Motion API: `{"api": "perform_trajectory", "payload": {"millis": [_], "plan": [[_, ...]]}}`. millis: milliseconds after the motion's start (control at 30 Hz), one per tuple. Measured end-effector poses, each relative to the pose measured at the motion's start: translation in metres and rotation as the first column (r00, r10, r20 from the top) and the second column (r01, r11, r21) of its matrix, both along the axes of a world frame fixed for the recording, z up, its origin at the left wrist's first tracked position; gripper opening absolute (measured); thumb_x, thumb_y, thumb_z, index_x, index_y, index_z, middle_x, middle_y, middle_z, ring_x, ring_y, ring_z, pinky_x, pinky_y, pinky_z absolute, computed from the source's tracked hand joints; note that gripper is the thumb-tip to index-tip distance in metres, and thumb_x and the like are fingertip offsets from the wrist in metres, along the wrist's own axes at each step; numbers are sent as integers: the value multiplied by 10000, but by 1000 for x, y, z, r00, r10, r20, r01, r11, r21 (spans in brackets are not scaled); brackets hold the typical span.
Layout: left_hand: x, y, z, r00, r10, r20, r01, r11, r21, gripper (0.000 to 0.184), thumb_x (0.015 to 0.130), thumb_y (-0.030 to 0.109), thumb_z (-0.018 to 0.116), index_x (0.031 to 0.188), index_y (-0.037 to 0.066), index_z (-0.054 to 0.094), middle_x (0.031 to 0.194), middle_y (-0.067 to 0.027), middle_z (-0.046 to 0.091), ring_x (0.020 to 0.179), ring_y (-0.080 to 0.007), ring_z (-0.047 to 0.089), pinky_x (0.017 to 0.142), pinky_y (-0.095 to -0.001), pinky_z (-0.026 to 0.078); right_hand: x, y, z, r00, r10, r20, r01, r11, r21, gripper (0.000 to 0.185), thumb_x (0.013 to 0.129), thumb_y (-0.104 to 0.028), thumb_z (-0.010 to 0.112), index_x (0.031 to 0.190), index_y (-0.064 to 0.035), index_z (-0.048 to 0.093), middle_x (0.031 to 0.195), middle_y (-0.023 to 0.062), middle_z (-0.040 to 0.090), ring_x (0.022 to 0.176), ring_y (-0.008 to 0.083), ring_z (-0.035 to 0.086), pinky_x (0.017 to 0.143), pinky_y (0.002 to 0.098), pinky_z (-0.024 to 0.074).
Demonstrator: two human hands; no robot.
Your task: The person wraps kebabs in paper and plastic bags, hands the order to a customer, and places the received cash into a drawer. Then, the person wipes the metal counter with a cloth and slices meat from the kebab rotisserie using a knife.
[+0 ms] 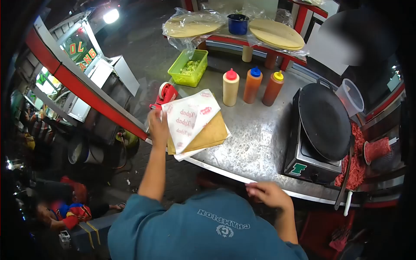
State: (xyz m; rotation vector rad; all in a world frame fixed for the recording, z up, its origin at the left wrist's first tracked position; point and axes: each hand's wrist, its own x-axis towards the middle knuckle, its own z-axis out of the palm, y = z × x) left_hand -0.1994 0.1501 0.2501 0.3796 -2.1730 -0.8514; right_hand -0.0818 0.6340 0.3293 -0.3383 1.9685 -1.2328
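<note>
My left hand (158, 126) is at the left edge of the printed white kebab paper (190, 116), just below the red tape dispenser (166, 93). Its fingers are pressed together, and what they hold is too small to make out. Brown paper sheets (209, 135) lie under the white sheet. Over the front edge of the metal counter (242, 151), my right hand (269, 195) has its fingers curled in, with nothing seen in them.
A green tub (189, 68) of chopped vegetables and three sauce bottles (252, 86) stand farther back. Flatbreads (276, 34) and a blue pot (238, 24) sit on the raised shelf. A black griddle (326, 121), knife and red shredded food are at right. A person (73, 214) is lower left.
</note>
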Motion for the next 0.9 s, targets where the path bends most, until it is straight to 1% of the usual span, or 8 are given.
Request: {"api": "perform_trajectory", "payload": {"millis": [67,167,267,400,467,533,633,900], "plan": [[33,-6,-49,980,123,154,-133,989,59,522,949,320,734,1285,-21,526,1212,-233,576,1097,-410,565,980,-473,464,-50,-56,14,957,-143,-252,110,984,-140,271,1014,-193,667,1200,-4,725,993,56,749,913,142,678,855,311,544],[52,-24,-72,931,-22,363,53,996,-75,619,906,324,766,1334,-24,484,1263,-260,551,1171,-431,541,1008,-497,459,-155,-143,-13,749,-325,-577,264,946,-191,363,1041,-294,601,1270,-30,700,1064,173,751,1003,253,717,904,364,535],[48,-16,-49,873,-21,487,109,982,-154,747,781,269,836,1384,11,477,1279,-252,526,1234,-454,522,1022,-531,462,-227,-212,-43,591,-233,-772,187,971,-150,393,1059,-376,533,1316,-128,700,1413,225,603,1292,399,579,1088,404,461],[46,-26,-50,872,-64,486,156,976,-151,770,726,192,848,1389,38,488,1253,-223,525,1219,-431,547,1002,-511,486,-233,-238,-49,349,110,-931,194,963,186,500,1029,-509,528,1110,-93,792,1444,228,570,1271,405,589,1053,442,485],[48,-23,-50,897,-67,437,143,979,-144,724,757,207,848,1373,40,506,1235,-211,541,1186,-416,573,985,-496,494,-231,-240,-41,740,249,-625,155,841,518,531,1019,-518,540,982,-55,799,1463,226,552,1221,402,616,1006,463,508],[52,-20,-55,903,-51,426,117,985,-129,682,795,221,832,1370,40,512,1221,-213,549,1141,-412,597,956,-492,504,-220,-242,-15,902,214,-375,98,744,661,525,999,-498,588,990,-6,770,1369,231,621,1082,399,676,907,499,542],[55,-14,-41,879,-97,466,80,995,57,568,852,229,798,1317,28,543,1129,-205,588,1032,-400,641,889,-485,525,-215,-241,-41,744,-38,-667,467,744,479,498,965,-477,657,1116,-6,718,1198,229,704,1034,396,696,903,490,549],[58,-18,-11,806,-387,448,159,871,465,352,895,218,770,1069,-25,585,717,-172,698,730,-356,714,687,-491,545,-235,-258,-54,810,-99,-578,455,728,513,593,886,-508,748,1156,15,673,1174,253,709,1077,380,701,915,470,547]]}}
